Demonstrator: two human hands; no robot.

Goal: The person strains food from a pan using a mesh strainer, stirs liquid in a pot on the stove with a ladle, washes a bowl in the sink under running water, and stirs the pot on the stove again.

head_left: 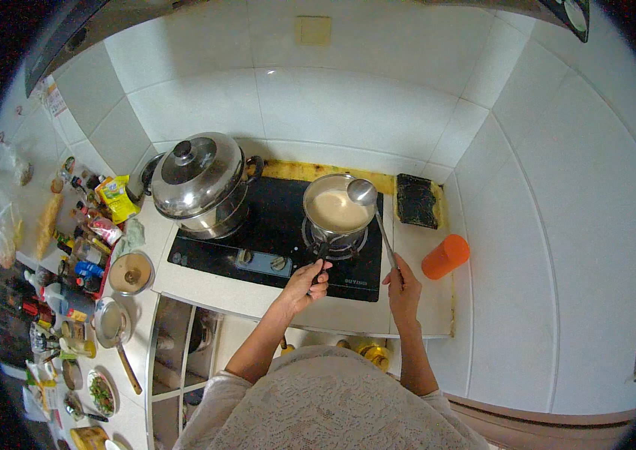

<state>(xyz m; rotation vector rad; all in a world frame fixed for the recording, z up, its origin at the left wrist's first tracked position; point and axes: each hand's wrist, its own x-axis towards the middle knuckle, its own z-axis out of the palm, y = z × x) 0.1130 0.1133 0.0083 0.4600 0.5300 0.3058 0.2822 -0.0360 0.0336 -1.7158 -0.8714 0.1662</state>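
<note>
My left hand (307, 287) is closed around the black handle of a small metal saucepan (310, 226), which stands on the right burner of a black glass gas hob (278, 225). A cream-coloured liquid (340, 211) fills much of the pan. In my right hand (405, 287) is the long handle of a metal ladle (361, 192). The ladle's bowl is over the pan's right rim, above the liquid. A large lidded steel steamer pot (199, 185) stands on the hob's left side.
An orange cylindrical container (446, 257) stands right of the hob, near a dark pad (416, 199). Along the left counter are a bowl of tan liquid (131, 273), a strainer with a wooden handle (112, 322), a plate of chopped greens (101, 392) and several bottles. A tiled wall (351, 107) rises behind.
</note>
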